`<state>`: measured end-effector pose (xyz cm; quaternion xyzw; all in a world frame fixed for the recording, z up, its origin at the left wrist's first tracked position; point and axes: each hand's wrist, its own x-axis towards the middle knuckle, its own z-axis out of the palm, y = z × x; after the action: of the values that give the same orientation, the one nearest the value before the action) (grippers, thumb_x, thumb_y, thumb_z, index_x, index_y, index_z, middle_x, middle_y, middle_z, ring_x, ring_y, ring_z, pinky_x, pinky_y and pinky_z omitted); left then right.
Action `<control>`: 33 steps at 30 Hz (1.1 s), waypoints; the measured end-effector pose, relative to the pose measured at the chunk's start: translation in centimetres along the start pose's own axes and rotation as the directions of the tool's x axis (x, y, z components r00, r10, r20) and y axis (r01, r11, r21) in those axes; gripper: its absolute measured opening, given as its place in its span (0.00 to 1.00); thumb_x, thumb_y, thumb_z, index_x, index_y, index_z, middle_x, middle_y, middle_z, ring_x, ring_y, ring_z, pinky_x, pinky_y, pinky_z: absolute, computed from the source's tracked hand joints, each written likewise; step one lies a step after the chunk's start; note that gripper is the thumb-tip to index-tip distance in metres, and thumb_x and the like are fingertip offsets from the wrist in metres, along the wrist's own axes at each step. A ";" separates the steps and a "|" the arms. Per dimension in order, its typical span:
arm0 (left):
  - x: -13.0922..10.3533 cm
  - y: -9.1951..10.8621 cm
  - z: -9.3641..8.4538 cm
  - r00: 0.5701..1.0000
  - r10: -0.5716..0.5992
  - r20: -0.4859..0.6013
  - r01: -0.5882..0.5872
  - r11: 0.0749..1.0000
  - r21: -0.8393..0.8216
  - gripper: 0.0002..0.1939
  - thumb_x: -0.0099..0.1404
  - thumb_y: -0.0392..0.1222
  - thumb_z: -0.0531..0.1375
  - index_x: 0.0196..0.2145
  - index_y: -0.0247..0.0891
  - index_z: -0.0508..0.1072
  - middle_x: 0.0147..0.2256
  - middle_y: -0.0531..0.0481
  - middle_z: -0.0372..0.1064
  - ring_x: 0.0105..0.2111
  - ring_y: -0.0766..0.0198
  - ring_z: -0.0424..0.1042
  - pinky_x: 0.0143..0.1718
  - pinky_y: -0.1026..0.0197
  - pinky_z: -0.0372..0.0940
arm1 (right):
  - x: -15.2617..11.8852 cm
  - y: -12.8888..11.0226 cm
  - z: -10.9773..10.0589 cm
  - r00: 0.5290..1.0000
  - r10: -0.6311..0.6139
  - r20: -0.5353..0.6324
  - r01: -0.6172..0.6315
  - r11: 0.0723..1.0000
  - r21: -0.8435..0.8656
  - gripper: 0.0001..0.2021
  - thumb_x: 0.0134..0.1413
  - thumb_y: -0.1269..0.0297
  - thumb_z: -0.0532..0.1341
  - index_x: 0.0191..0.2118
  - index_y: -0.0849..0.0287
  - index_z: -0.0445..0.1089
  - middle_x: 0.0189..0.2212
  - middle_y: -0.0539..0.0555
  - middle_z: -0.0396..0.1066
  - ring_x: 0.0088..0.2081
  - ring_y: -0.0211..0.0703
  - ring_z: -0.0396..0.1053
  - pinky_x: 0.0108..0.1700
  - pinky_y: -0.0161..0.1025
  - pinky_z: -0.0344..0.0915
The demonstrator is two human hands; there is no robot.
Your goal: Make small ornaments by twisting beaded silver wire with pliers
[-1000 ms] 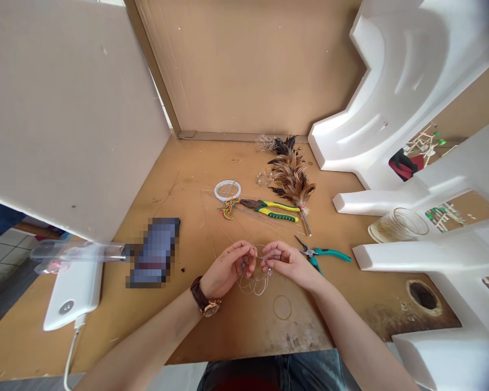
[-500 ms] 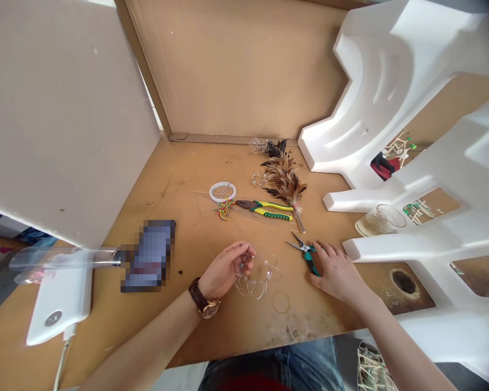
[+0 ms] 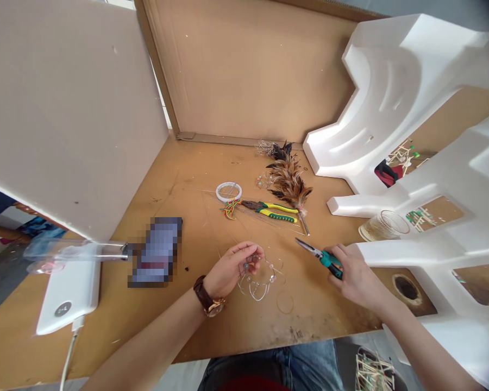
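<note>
Left hand's (image 3: 230, 269) fingertips are together, pinching the beaded wire piece (image 3: 264, 282) by its left side, loops fanning rightward. Over on the right, the right hand (image 3: 352, 277) has its fingers wrapped round the teal-handled pliers (image 3: 324, 258), whose long axis slants forward and left, nose aimed past the wire's far side (a gap between them). So the beads lie left of that nose and nearer the body. Below, the brown tabletop (image 3: 236, 336); beyond, yellow-green pliers (image 3: 275, 212) and feathers (image 3: 289, 179); white moulded frame (image 3: 383, 119) flanking right.
</note>
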<state>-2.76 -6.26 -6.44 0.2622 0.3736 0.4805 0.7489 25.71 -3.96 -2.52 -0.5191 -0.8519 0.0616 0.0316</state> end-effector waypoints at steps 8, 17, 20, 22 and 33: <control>-0.2 -0.3 0.1 0.998 0.054 0.036 -0.057 0.993 0.103 0.11 0.57 0.46 0.61 0.29 0.34 0.72 0.29 0.49 0.68 0.25 0.70 0.64 0.25 0.68 0.60 | 0.5 -4.4 -4.2 0.963 -0.266 0.046 0.270 0.950 -0.157 0.12 0.42 0.69 0.58 0.38 0.58 0.65 0.31 0.55 0.65 0.34 0.46 0.61 0.35 0.40 0.52; -0.4 -0.3 0.2 0.993 0.092 0.072 -0.104 0.978 0.183 0.11 0.58 0.46 0.59 0.28 0.35 0.73 0.27 0.50 0.67 0.24 0.69 0.64 0.24 0.67 0.61 | 1.5 -5.1 -4.1 0.956 -0.282 0.082 0.294 0.925 -0.240 0.11 0.42 0.69 0.58 0.36 0.57 0.64 0.29 0.53 0.65 0.33 0.45 0.60 0.31 0.39 0.45; -0.4 -0.3 0.2 0.991 0.103 0.080 -0.117 0.973 0.197 0.11 0.59 0.46 0.59 0.28 0.34 0.73 0.27 0.50 0.67 0.23 0.70 0.64 0.24 0.67 0.60 | 1.5 -5.2 -4.2 0.955 -0.279 0.096 0.294 0.926 -0.238 0.10 0.42 0.69 0.58 0.35 0.57 0.64 0.29 0.53 0.65 0.32 0.45 0.60 0.30 0.38 0.45; -0.4 -0.3 0.2 0.991 0.104 0.087 -0.121 0.970 0.213 0.11 0.59 0.45 0.58 0.28 0.34 0.73 0.26 0.50 0.67 0.22 0.70 0.64 0.24 0.68 0.60 | 1.4 -5.2 -4.2 0.957 -0.272 0.104 0.289 0.928 -0.235 0.09 0.42 0.69 0.58 0.35 0.57 0.64 0.29 0.52 0.66 0.32 0.44 0.61 0.30 0.38 0.45; -0.4 -0.4 0.2 0.989 0.109 0.102 -0.128 0.971 0.204 0.11 0.59 0.44 0.58 0.28 0.34 0.73 0.27 0.51 0.66 0.23 0.70 0.64 0.24 0.67 0.61 | 1.0 -5.2 -3.9 0.963 -0.217 0.163 0.242 0.957 -0.157 0.11 0.40 0.69 0.58 0.35 0.57 0.63 0.30 0.54 0.67 0.34 0.45 0.64 0.32 0.37 0.51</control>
<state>-2.52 -6.77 -6.52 0.3829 0.3719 0.4698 0.7031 21.10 -5.14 2.08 -0.4115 -0.9086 0.0195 -0.0689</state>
